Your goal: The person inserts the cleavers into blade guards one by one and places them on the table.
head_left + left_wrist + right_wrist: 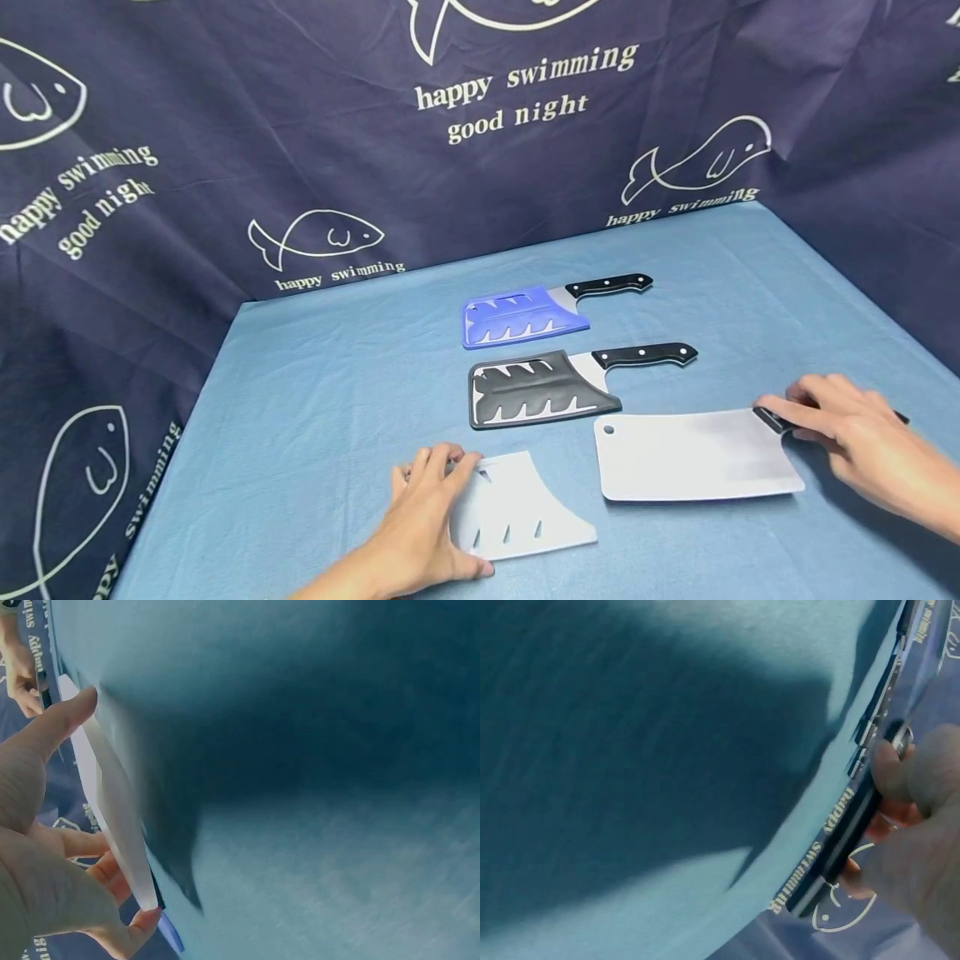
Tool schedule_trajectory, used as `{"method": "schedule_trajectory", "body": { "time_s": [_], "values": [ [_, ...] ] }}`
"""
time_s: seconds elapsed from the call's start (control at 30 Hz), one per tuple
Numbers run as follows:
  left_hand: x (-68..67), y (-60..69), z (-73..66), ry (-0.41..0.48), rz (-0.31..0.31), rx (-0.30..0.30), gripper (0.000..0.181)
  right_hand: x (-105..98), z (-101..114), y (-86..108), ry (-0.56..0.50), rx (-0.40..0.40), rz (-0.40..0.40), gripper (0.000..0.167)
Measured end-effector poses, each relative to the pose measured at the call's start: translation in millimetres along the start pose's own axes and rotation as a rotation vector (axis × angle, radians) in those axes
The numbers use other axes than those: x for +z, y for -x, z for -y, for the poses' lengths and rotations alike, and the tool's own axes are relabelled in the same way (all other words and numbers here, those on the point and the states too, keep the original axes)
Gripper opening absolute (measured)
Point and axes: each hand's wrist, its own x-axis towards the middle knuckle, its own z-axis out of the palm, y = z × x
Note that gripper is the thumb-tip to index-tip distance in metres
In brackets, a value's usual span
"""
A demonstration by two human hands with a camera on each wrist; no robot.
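My left hand grips a white blade cover by its left end, thumb at the near edge and fingers at the far edge. In the left wrist view the cover appears edge-on between thumb and fingers, apart from the cloth below. To the right, my right hand holds a bare cleaver by its black handle, the blade pointing left toward the cover. The right wrist view has fingers curled around that handle. A small gap separates the blade from the cover.
Behind lie two more cleavers with black handles pointing right, one in a black cover and one in a blue cover. Light blue cloth covers the table. Dark blue printed fabric hangs around its back and sides.
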Motion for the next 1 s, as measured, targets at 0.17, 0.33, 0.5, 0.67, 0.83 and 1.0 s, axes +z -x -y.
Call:
{"method": "schedule_trajectory", "body": {
  "time_s": [0.17, 0.33, 0.5, 0.67, 0.83, 1.0],
  "values": [
    [-9.2, -10.7, 0.0, -0.014, -0.138, 0.025, 0.109, -11, 7, -11.8, -0.003, 0.033, -0.098, 0.072],
    [-23.5, -22.7, -1.0, -0.053, -0.240, 0.054, 0.109, -22, 15, -20.3, 0.013, 0.049, -0.149, 0.077],
    [-36.1, -29.4, -2.8, -0.075, -0.231, 0.048, 0.110, -28, 21, -25.1, 0.024, 0.026, -0.174, 0.071],
    [-43.6, -31.3, -3.5, -0.067, -0.216, 0.047, 0.109, -30, 24, -27.3, 0.040, 0.024, -0.217, 0.070],
    [-47.0, -31.9, -3.2, -0.079, -0.213, 0.041, 0.108, -32, 26, -29.2, 0.041, 0.041, -0.243, 0.067],
    [-49.0, -34.2, -3.3, -0.081, -0.242, 0.050, 0.107, -35, 33, -30.9, 0.070, 0.021, -0.206, 0.068]
  ]
}}
